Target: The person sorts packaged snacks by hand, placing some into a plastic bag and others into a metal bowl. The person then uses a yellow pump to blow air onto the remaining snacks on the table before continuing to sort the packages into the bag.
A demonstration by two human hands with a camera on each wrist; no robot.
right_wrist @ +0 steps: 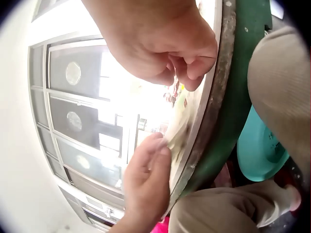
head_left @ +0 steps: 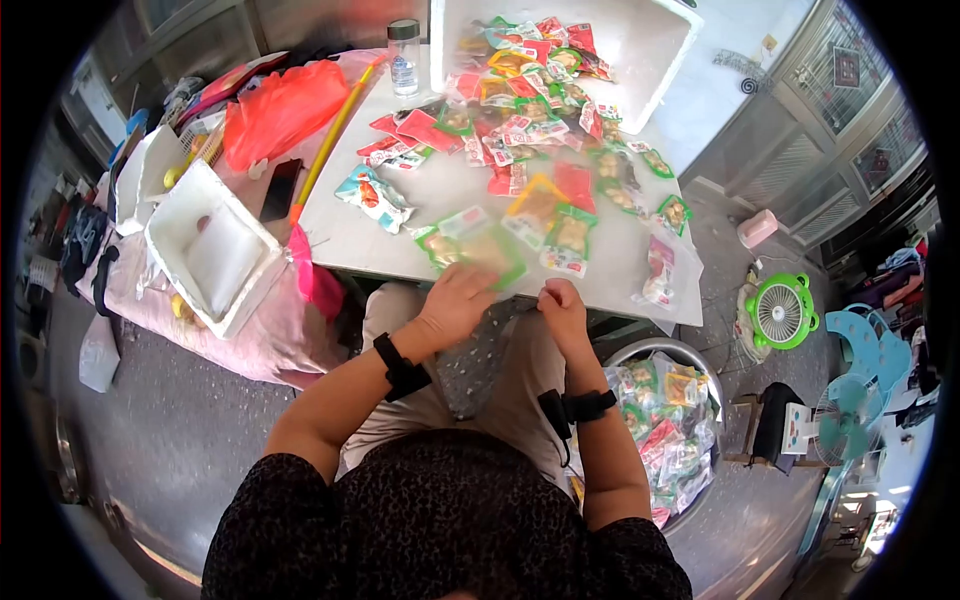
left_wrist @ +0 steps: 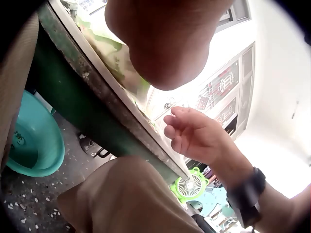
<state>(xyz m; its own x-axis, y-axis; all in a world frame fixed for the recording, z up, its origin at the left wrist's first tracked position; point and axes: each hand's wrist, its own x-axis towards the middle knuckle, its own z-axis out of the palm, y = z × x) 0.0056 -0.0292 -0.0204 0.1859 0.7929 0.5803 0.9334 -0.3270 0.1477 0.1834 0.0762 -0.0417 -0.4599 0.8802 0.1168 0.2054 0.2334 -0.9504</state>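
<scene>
While the left hand (head_left: 460, 302) pinches one green-edged packet (head_left: 492, 248), the right hand (head_left: 565, 314) curls its fingers beside one table (head_left: 335, 240).

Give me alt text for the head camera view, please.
A person's left hand holds a blurred, green-edged food packet at the edge of a pale table, the right hand curled nearby. Colorful snack packets lie heaped on the table and in an open white foam box; more fill a metal basin below right.

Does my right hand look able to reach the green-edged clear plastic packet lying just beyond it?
Probably yes: your right hand looks empty, close to that green-edged packet, with nothing visible between them.
</scene>
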